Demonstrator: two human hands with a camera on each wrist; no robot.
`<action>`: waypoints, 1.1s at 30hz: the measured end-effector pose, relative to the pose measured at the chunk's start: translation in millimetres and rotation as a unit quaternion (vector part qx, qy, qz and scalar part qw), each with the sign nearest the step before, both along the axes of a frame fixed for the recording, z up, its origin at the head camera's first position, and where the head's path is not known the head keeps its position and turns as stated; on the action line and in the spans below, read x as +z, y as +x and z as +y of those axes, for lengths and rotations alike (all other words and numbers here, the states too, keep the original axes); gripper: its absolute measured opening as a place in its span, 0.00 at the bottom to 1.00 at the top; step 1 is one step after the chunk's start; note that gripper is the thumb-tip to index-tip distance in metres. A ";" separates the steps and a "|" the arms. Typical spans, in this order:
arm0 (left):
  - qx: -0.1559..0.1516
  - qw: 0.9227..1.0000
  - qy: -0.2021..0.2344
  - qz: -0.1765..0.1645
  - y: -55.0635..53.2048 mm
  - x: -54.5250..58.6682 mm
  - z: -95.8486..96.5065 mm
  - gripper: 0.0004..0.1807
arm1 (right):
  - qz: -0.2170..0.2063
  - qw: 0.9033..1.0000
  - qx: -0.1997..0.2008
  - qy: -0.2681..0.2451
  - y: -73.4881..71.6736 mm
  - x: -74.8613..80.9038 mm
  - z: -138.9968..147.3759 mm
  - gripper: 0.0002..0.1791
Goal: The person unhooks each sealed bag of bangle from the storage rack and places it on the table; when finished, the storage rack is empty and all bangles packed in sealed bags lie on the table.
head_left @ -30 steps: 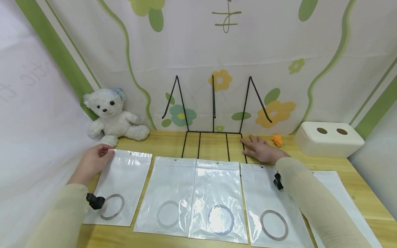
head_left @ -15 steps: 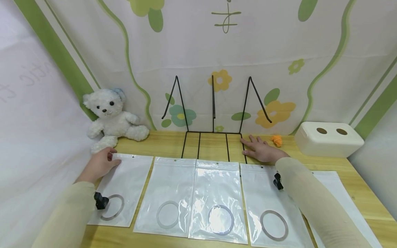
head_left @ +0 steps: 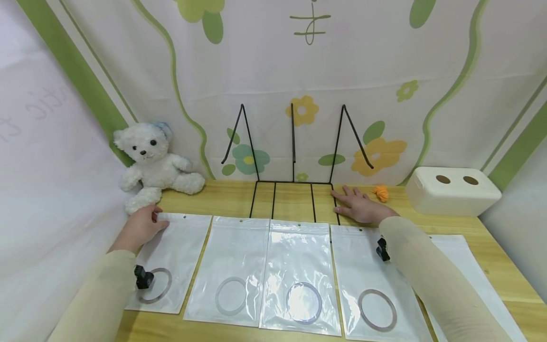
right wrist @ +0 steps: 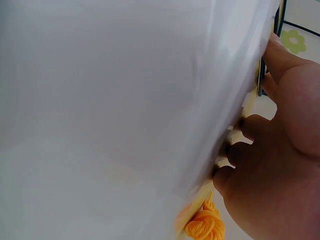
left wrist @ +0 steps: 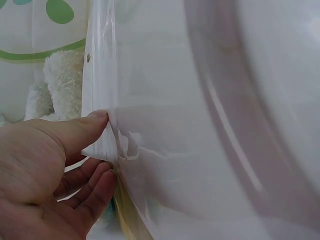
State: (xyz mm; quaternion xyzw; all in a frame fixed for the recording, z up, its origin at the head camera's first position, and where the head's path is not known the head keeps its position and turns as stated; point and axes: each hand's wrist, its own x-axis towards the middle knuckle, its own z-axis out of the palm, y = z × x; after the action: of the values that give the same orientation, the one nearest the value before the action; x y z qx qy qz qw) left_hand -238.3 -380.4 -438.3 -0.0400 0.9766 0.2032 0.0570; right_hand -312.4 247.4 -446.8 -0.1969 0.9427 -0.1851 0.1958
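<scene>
At the far left, my left hand [head_left: 139,228] is at the upper left corner of a clear-fronted zip bag [head_left: 181,247] holding a pinkish ring-shaped bangle [head_left: 167,288]. The left wrist view has the thumb [left wrist: 95,120] on the bag's top and the other fingers curled at its edge, pinching the corner. My right hand [head_left: 359,206] lies with fingers spread on the wooden table, its fingertips at the base of a black wire rack [head_left: 295,182]. Just below that hand lies another zip bag [head_left: 356,261] with a brownish bangle [head_left: 361,311].
Between these bags lie two more, with a whitish bangle [head_left: 217,295] and a pale violet bangle [head_left: 320,304]. A fifth white bag [head_left: 457,256] is partly under the right sleeve. Behind are a white teddy bear [head_left: 147,142], orange yarn [head_left: 381,193] and a white box [head_left: 444,197].
My left hand has shifted right and slightly nearer, and the leftmost bag has slid a little the same way. The right hand has stayed in place.
</scene>
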 end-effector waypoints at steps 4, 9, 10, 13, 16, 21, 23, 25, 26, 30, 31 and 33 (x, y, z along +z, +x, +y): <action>-0.004 1.000 -0.003 0.005 1.1 0.4 0.7 0.29 | 0.000 1.000 -0.002 0.000 0.9 0.6 -0.4 0.40; -0.002 1.000 -0.001 -0.008 1.4 1.3 0.2 0.32 | -0.001 1.000 -0.001 0.002 1.1 -0.1 -0.8 0.40; -0.001 1.000 0.002 -0.013 1.4 1.8 0.1 0.33 | 0.000 1.000 0.000 0.005 0.9 -0.3 -0.9 0.40; 0.003 1.000 0.012 -0.025 3.1 5.2 0.2 0.37 | 0.006 1.000 0.005 0.008 1.1 -0.7 -0.6 0.40; 0.008 0.999 0.019 -0.025 5.6 10.5 1.1 0.37 | 0.012 1.000 0.010 0.009 0.9 -1.3 0.1 0.40; 0.024 0.999 0.043 0.001 9.1 20.0 7.7 0.37 | 0.020 1.000 0.014 0.002 -0.2 -2.4 1.6 0.40; 0.024 0.998 0.057 0.021 10.5 22.9 13.2 0.36 | 0.022 1.000 0.007 -0.006 0.8 -2.2 2.2 0.40; 0.020 0.996 0.069 0.043 13.1 25.0 20.6 0.36 | 0.032 0.999 -0.002 -0.017 3.2 -0.1 4.1 0.41; 0.017 0.996 0.072 0.055 14.7 26.5 24.7 0.36 | 0.041 0.999 -0.006 -0.022 4.7 1.6 5.0 0.41; -0.007 0.992 0.077 0.097 20.9 36.9 44.7 0.35 | 0.097 0.993 -0.028 -0.055 15.2 13.2 9.6 0.42; -0.016 0.991 0.077 0.105 21.8 40.2 50.2 0.35 | 0.114 0.991 -0.031 -0.062 18.3 16.1 10.9 0.41; -0.038 0.988 0.081 0.124 23.7 46.9 60.9 0.34 | 0.146 0.985 -0.039 -0.077 25.5 22.2 11.7 0.41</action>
State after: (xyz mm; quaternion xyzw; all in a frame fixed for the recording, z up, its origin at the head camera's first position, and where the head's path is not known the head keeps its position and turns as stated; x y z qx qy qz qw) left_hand -214.6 -319.5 -391.4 0.0273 0.9574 0.2824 -0.0540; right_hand -286.9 259.2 -424.6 -0.1994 0.9510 -0.2341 0.0329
